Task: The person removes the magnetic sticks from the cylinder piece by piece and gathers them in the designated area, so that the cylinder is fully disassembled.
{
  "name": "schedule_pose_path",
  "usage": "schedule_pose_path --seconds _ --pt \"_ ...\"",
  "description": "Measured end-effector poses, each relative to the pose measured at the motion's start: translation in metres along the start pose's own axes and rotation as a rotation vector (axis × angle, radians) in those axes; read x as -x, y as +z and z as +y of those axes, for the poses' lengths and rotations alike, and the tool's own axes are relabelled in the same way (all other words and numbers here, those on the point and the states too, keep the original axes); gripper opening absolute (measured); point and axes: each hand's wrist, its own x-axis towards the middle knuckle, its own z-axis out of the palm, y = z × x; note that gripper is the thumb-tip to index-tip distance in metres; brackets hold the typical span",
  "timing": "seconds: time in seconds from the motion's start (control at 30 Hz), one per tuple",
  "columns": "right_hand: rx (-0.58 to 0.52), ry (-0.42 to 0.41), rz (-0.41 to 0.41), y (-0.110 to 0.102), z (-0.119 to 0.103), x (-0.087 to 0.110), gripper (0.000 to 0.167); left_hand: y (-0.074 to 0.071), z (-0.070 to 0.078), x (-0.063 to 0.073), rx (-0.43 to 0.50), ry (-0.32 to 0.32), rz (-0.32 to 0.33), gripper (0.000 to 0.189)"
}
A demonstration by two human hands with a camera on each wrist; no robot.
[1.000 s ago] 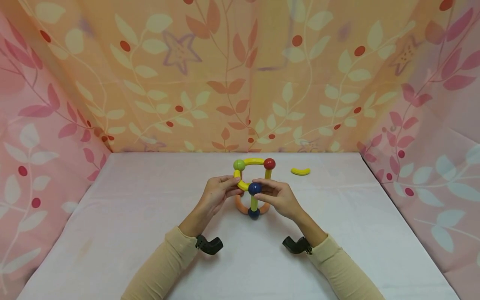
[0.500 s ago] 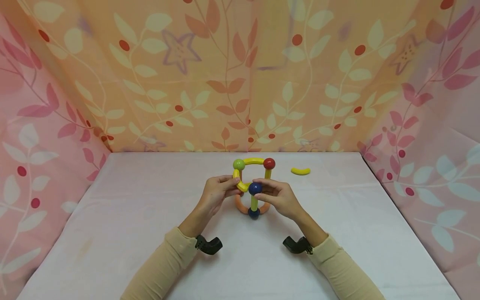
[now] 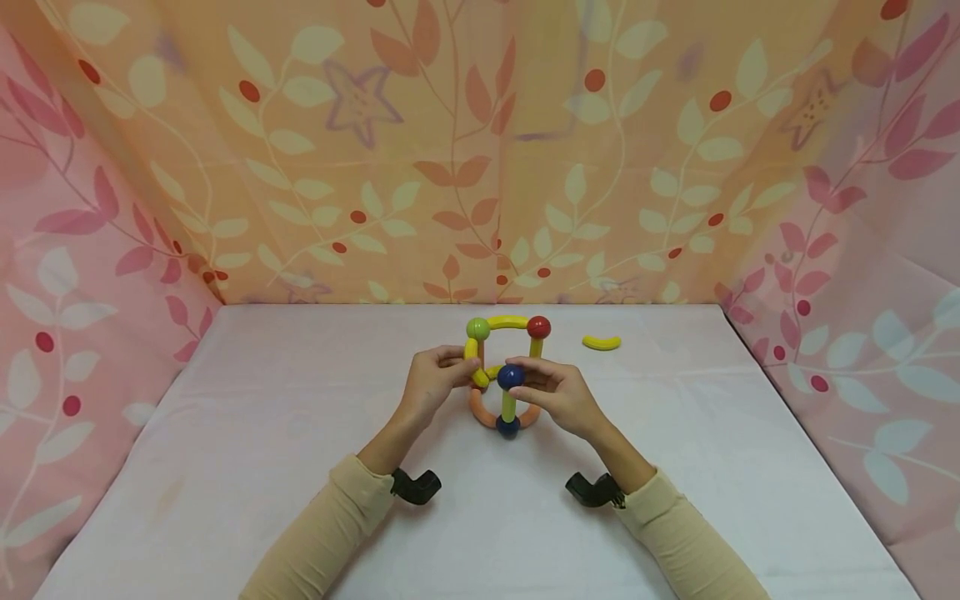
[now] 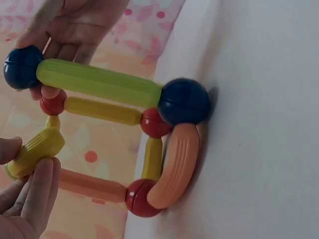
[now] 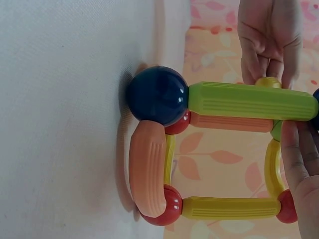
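Observation:
A frame of magnetic sticks and balls stands on the white cloth. With fingers and thumb my left hand pinches a curved yellow magnetic stick, whose far end meets the light-green ball. The stick's near end is apart from the upper blue ball. My right hand grips that blue ball, which sits atop an upright green stick. Below it, the lower blue ball rests on the cloth. Another curved yellow stick joins the green ball to an upper red ball.
A loose curved yellow stick lies on the cloth right of the frame. Orange curved sticks and red balls form part of the base. Patterned curtains enclose the table at the back and sides.
The near end of the held yellow stick has swung left, away from the upper blue ball, and my left hand has shifted slightly with it. My right hand stays on the blue ball.

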Motion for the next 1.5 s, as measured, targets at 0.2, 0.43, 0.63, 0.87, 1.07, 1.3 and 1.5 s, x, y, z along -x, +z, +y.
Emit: schedule_pose_path --seconds 0.2,0.43,0.63,0.87,1.07,1.3,1.5 --pt "-0.013 -0.007 -0.003 0.0 0.001 0.0 0.048 -0.001 -0.003 -0.003 -0.208 0.093 0.045 0.037" --pt "-0.001 -0.004 0.005 0.0 0.003 0.0 0.046 -0.002 -0.002 -0.006 -0.36 0.181 0.1 0.036" --pt "0.016 -0.008 0.011 0.0 0.005 -0.001 0.045 -0.003 -0.002 -0.008 -0.433 0.206 0.114 0.036" --pt "-0.002 -0.008 0.011 0.0 0.003 0.0 0.045 -0.004 -0.002 -0.012 -0.542 0.263 0.1 0.035" --pt "-0.007 0.001 0.004 0.0 0.002 0.001 0.047 -0.005 -0.004 -0.012 -0.543 0.25 0.1 0.036" --pt "-0.006 -0.014 0.008 0.0 0.001 0.002 0.047 -0.007 -0.006 -0.011 -0.525 0.248 0.09 0.039" --pt "-0.023 -0.013 0.003 0.0 0.0 0.002 0.047 -0.015 -0.007 -0.006 -0.459 0.347 0.162 0.038"
